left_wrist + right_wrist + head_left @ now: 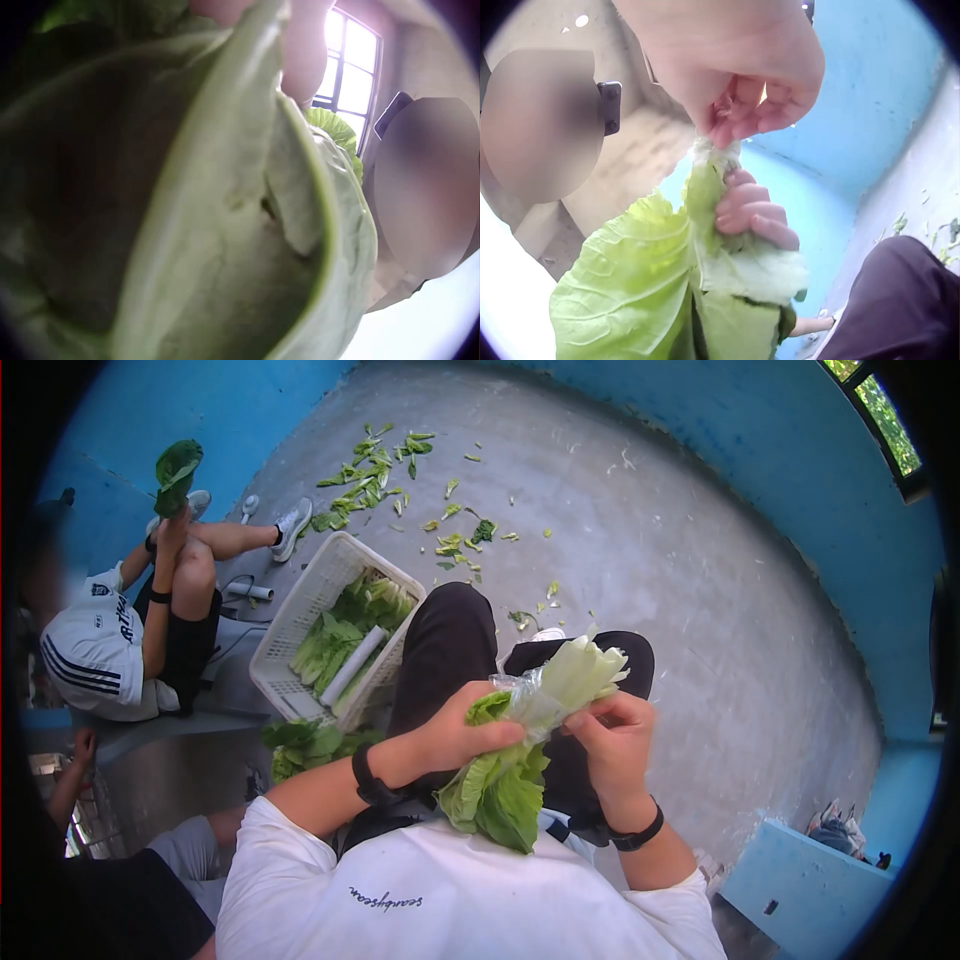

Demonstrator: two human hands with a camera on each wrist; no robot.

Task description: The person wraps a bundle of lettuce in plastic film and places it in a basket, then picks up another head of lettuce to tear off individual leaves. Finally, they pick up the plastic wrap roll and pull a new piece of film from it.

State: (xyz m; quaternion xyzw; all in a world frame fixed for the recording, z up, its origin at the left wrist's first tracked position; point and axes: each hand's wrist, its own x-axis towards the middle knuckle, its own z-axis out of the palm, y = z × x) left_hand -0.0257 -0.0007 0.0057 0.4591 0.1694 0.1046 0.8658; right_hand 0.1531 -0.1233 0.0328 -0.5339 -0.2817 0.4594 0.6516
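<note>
A bunch of leafy greens [500, 790] lies across the lap in the head view, its pale stalks [580, 680] pointing up and right. Clear plastic film [537, 705] wraps around the stalks. My left hand [465, 730] grips the bunch below the film, thumb on top. At the film's right edge, my right hand [615, 735] pinches the film with curled fingers. In the right wrist view, the right hand [742, 75] is above the left hand's fingers [754, 210], which curl round the bunch. Large leaves [225, 210] fill much of the left wrist view.
A white basket [275, 650] holding greens and a white roll [352, 665] stands on the left. Leaf scraps [365, 480] are scattered on the floor. Another person [110, 640] sits at the left, holding a leaf [177, 470]. A blue bench [800, 885] is at lower right.
</note>
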